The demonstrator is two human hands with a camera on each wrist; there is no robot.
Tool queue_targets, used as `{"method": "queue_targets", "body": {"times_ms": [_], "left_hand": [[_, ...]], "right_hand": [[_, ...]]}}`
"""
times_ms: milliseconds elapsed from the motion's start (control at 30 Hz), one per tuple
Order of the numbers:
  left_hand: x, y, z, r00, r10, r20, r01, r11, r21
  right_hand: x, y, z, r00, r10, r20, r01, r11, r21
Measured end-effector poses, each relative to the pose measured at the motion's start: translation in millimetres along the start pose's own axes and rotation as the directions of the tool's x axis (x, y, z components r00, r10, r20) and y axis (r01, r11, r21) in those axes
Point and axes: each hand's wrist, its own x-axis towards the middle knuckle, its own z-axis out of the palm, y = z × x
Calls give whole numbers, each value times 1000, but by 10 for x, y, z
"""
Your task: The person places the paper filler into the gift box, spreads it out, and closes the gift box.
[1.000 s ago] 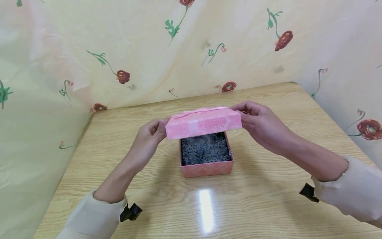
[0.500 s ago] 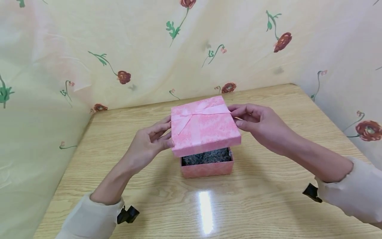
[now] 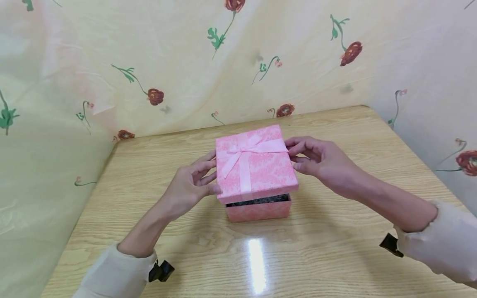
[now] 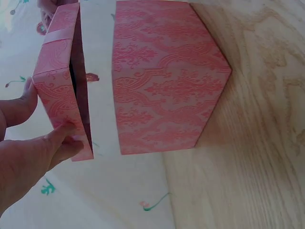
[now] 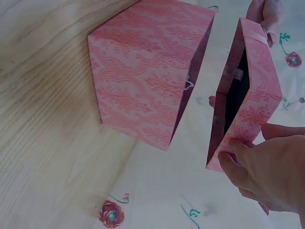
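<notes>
A pink patterned box lid [image 3: 261, 169] with a ribbon bow on top is held between both hands, tilted with its near edge lower. My left hand [image 3: 186, 188] grips its left side, thumb near the front corner. On the opposite side, my right hand [image 3: 326, 163] pinches the lid's right wall. Below it stands the matching pink gift box [image 3: 258, 212] on the table, with dark shredded filler [image 3: 261, 201] showing through the narrow front gap. Both wrist views show a gap between the lid and the box [image 4: 167, 81]; the lid's dark underside [image 5: 238, 90] shows in the right one.
The wood-grain table [image 3: 328, 248] carries the box near its middle. A floral cloth [image 3: 179, 62] hangs behind the table and along its sides. Black clips [image 3: 161, 271] sit at the sleeve cuffs. A bright light reflection lies on the tabletop in front of the box.
The lid has tipped from nearly edge-on so its top and bow face the camera, and has come lower over the box, hiding most of the filler. Both hands moved with it.
</notes>
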Motion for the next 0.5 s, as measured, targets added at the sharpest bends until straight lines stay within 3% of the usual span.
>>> {"method": "queue_targets", "body": {"times_ms": [500], "left_hand": [[26, -238, 45, 1000, 2, -7, -1, 998, 69]], "right_hand": [[14, 253, 61, 997, 75, 15, -75, 997, 30]]}}
